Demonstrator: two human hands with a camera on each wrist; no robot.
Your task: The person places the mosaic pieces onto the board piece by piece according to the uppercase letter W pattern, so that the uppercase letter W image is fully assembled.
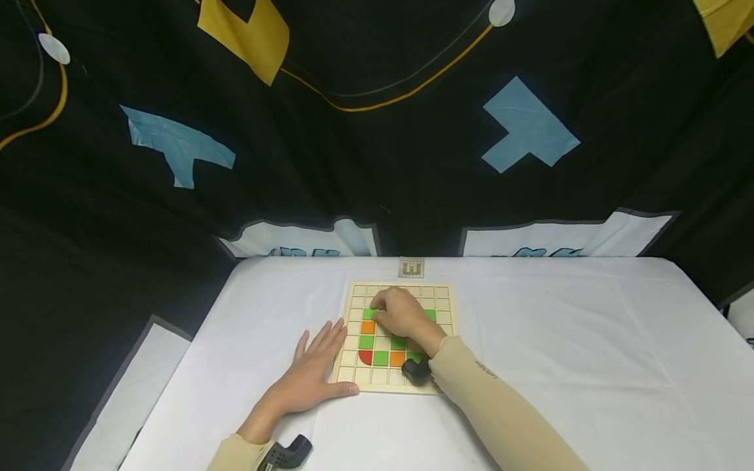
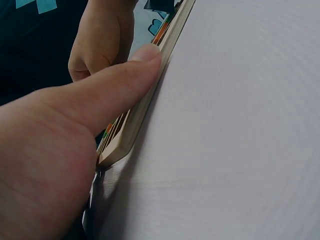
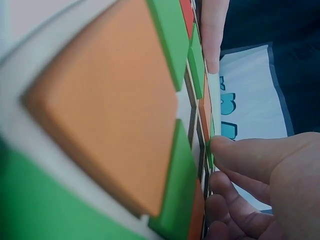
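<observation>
A wooden grid board (image 1: 377,389) lies on the white table. My right hand (image 1: 402,313) reaches over its upper part, thumb and fingertips at a green tile (image 1: 369,314) in the upper left. In the right wrist view that green tile (image 3: 210,154) shows between the thumb and curled fingers. My left hand (image 1: 312,376) lies spread, fingers along the board's left edge and thumb at its near corner. In the left wrist view the thumb of my left hand (image 2: 55,135) rests on the board's rim (image 2: 131,135). Below the pinched tile sit an orange tile (image 1: 368,327) and another green one.
A red quarter-round tile (image 1: 365,358) and several green and orange tiles fill other cells. Behind the board lies a small patterned card (image 1: 411,267). A wrist camera (image 1: 417,370) hangs over the board's lower right. A dark patterned curtain (image 1: 377,170) stands behind the table.
</observation>
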